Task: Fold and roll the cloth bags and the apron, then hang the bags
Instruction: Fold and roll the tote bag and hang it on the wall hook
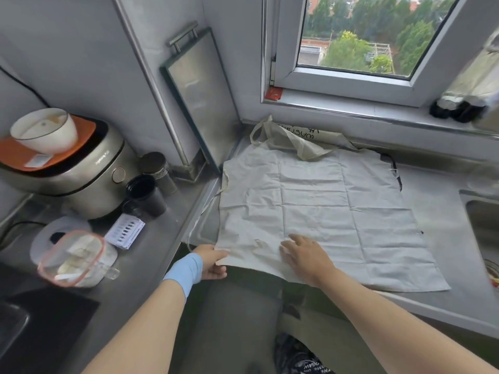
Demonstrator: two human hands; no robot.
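Steel counter [432,190] wraps around the kitchen corner below you. Nearest, down by your feet, a dark printed bag [302,360] lies on the floor. At the counter's near edge your left hand [213,261], with a blue wristband [186,269], grips the near-left corner of the apron [324,206]. Your right hand [305,255] lies flat on the cloth just beside it, fingers straight and spread, grasping nothing. The apron is spread out, creased, across the counter, with a thin tie trailing off its left side. On your left sit a plastic container [75,259], a black cup [145,195] and a rice cooker [81,174] with a white bowl [46,133] on top. At the apron's far end a crumpled cloth bag [294,141] with black lettering rests below the window [364,36]. A sink [483,220] shows at the right edge.
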